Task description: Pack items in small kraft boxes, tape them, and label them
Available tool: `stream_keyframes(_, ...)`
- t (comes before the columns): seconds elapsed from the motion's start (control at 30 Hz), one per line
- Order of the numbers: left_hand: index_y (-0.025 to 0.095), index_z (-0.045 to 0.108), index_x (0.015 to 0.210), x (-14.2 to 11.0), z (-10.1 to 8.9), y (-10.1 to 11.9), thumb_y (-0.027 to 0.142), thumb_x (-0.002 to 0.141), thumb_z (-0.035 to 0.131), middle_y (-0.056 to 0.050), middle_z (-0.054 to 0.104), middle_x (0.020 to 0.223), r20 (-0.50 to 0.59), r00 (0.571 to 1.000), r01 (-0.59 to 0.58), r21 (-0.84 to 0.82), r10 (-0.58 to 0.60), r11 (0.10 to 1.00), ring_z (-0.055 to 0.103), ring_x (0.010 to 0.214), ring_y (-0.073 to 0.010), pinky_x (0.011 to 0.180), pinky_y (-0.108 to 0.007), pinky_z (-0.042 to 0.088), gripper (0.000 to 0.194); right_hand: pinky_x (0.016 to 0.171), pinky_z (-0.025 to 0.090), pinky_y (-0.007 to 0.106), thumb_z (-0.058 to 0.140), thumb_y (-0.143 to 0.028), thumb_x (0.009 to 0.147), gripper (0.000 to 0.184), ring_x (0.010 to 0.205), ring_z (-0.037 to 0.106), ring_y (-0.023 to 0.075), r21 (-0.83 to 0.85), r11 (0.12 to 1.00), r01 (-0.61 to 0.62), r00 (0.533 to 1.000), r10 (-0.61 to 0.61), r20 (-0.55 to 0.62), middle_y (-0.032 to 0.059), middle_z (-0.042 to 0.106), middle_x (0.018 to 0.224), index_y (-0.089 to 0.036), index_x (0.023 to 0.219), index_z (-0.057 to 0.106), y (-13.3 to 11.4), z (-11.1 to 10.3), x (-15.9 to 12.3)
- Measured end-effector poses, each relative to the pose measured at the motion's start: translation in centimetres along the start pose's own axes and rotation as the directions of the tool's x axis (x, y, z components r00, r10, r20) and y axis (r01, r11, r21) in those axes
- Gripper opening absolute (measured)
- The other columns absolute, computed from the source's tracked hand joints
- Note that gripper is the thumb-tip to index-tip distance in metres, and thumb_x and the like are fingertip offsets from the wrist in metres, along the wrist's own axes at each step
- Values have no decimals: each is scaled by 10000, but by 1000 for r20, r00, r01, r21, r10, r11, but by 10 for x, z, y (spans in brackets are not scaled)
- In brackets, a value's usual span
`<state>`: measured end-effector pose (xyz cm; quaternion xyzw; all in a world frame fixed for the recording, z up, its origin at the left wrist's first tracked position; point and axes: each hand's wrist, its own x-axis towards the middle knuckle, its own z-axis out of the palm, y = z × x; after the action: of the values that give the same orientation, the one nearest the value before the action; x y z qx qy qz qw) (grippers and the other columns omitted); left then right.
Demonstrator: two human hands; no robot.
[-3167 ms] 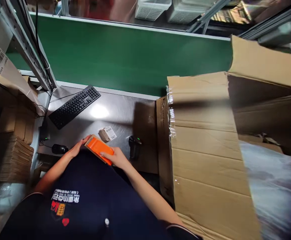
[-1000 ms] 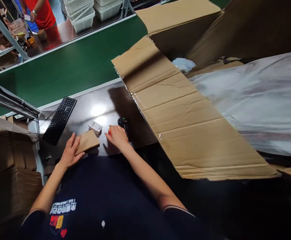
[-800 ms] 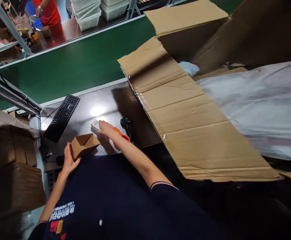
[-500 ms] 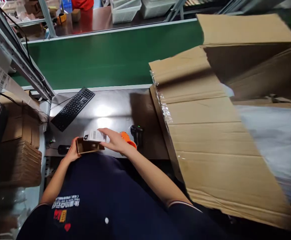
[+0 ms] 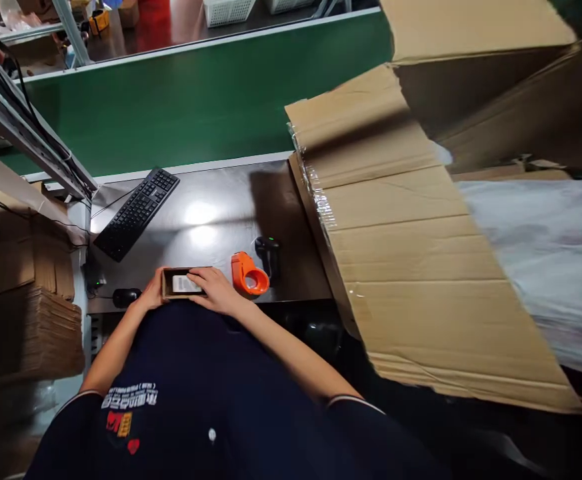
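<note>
A small open cardboard box (image 5: 167, 283) is held close against the front of my dark shirt, at the near edge of the metal table. My left hand (image 5: 151, 293) grips its left end. Inside it lies a small white box (image 5: 183, 285) with printing on top. My right hand (image 5: 217, 291) reaches over the right end, fingers on the white box and thumb by the near wall; it covers that end of both. Just right of this hand are an orange tape dispenser (image 5: 241, 269) and a black handheld scanner (image 5: 269, 255).
A black keyboard (image 5: 138, 212) lies at the table's left, with a mouse (image 5: 127, 297) nearer me. A big open carton (image 5: 415, 260) borders the right side. Stacked flat cardboard (image 5: 55, 330) stands left. Beyond the table runs a green surface (image 5: 195, 100), with white baskets (image 5: 229, 11) behind.
My right hand has lowered the white box from above the cardboard box's opening down into it. The tape dispenser, partly hidden before, now shows fully. The whole view has shifted slightly.
</note>
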<state>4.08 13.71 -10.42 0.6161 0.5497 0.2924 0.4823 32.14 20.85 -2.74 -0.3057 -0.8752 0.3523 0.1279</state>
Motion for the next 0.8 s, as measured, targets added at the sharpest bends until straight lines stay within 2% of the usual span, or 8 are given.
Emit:
stream_keyframes(0.07,208,331,1631,-4,-7,-2,443,687,896,-240,494,1608,44,999,24,-44,-23,999,524,1475,-386,1230,-620,398,1124,1156,472,582,621,-402,993,416,1327,601,328,109,993,-53,985,70,-159,168,656,1412,-221,1363,675,15,0,-13)
stream_keyframes(0.17,259,439,1619,-11,-21,-3,569,679,902,-199,399,1710,150,983,133,-214,-102,968,418,1567,-382,1229,-558,426,1093,1059,557,527,616,-472,965,443,1287,615,312,430,888,-160,895,315,-316,157,654,1382,-234,1333,685,47,-2,-26)
stream_keyframes(0.27,292,511,1591,-7,-27,-1,700,769,805,-162,448,1693,163,973,213,-376,-162,902,455,1547,-365,1197,-524,466,963,844,627,407,689,-556,874,607,1093,677,261,743,637,-204,848,494,-190,128,657,1355,-254,1399,648,77,-5,-26)
stream_keyframes(0.37,256,562,1549,9,-20,1,755,778,772,-168,553,1611,133,977,207,-410,-167,888,507,1502,-357,1237,-533,410,942,768,619,350,742,-523,835,660,890,683,196,810,492,-319,890,449,78,97,713,1191,-227,1418,652,93,1,-20)
stream_keyframes(0.47,215,648,1433,27,-5,1,765,700,825,-180,642,1487,79,976,217,-359,-202,908,585,1398,-364,1194,-539,447,933,928,611,388,764,-426,845,546,994,696,210,652,621,-434,885,430,179,94,723,1189,-212,1344,706,91,19,-9)
stream_keyframes(0.63,185,631,1414,37,16,8,523,681,929,-165,692,1327,-197,963,204,96,-182,974,601,1319,-381,1180,-607,441,860,1122,527,481,858,-379,813,611,1240,658,297,367,808,-460,861,507,-36,166,686,1296,-147,1348,677,75,48,7)
stream_keyframes(0.7,174,521,1539,30,15,12,483,793,856,-182,684,1375,-223,974,96,216,-47,972,613,1325,-373,1181,-601,454,874,1110,538,525,827,-404,857,696,1262,656,316,246,895,-373,894,417,-162,176,687,1344,-167,1468,593,74,48,0)
stream_keyframes(0.8,209,576,1515,12,3,15,386,992,619,-169,657,1475,-95,982,-125,334,165,934,599,1401,-336,1195,-564,476,553,1147,509,561,647,-320,989,511,1373,606,310,81,987,-138,967,152,-203,167,659,1463,-225,1489,597,78,39,-22)
